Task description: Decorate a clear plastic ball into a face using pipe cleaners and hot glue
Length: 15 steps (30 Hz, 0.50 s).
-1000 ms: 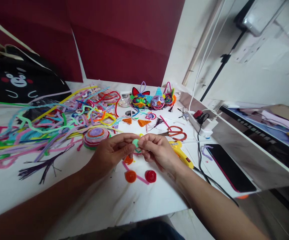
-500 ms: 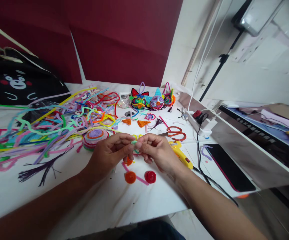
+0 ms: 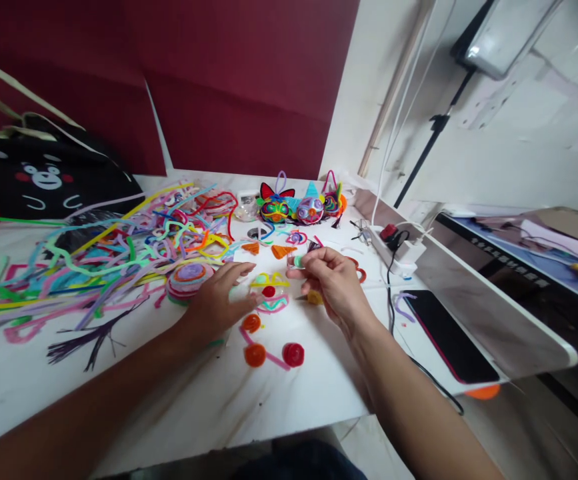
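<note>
My right hand (image 3: 333, 279) pinches a small mint-green coil of pipe cleaner (image 3: 297, 261) between thumb and fingertips. My left hand (image 3: 221, 299) hovers open, thumb and fingers apart, nothing in it. Between the two lies a flat pipe-cleaner face with a yellow piece (image 3: 277, 283), a red round nose (image 3: 268, 291) and a pink mouth (image 3: 285, 303) with a teal zigzag. Nearer me are two orange coils (image 3: 255, 355), a red coil (image 3: 293, 354) and a pink strip (image 3: 277, 362). A layered coiled ball (image 3: 189, 277) sits beside my left hand.
Loose pipe cleaners (image 3: 119, 260) heap on the left. Finished coiled figures (image 3: 310, 208) stand at the back. Behind my right hand, a yellow glue gun (image 3: 313, 297) and orange-handled scissors (image 3: 361, 273) are partly hidden. A power strip (image 3: 403, 253) and a phone (image 3: 451, 337) lie right.
My hands have moved apart. The right one has carried the mint-green coil up and right, and the left has let go and opened. The pipe-cleaner face between them now shows.
</note>
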Motion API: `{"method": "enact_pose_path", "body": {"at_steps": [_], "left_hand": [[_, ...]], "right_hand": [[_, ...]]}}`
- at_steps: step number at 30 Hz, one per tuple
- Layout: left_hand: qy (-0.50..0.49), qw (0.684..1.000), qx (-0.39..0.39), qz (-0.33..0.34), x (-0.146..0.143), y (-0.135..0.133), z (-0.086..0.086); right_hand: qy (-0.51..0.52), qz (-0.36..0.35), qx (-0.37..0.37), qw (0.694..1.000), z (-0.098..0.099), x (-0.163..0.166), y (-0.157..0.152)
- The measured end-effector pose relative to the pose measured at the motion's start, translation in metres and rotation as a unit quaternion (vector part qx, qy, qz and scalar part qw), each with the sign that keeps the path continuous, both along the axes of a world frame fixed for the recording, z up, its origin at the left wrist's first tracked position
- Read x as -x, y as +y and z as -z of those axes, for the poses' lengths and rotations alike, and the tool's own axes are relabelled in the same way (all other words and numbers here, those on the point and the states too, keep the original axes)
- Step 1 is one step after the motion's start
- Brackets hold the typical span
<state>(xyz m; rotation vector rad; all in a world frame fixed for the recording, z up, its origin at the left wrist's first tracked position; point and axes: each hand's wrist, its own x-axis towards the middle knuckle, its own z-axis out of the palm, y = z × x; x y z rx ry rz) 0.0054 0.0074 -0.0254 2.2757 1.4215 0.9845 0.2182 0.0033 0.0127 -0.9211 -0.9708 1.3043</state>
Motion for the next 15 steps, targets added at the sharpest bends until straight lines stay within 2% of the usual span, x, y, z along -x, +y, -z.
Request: {"method": "enact_pose_path", "body": {"at_steps": [7,11,15], "left_hand": [[0.101,0.991,0.085,-0.015,-0.009,0.005,0.009],[0.136,0.984,0.113,-0.012,-0.014,0.005,0.003],[0.159,0.982,0.102,-0.023,-0.018,0.004,-0.003]], "right_hand": [[-0.012,0.009,0.022,1.0,0.006,-0.002,0.01],[-0.039,-0.018,0.027,0.999,0.009,-0.005,0.01],[-0.062,-0.034,0.008,0.997,0.012,-0.006,0.01]]}}
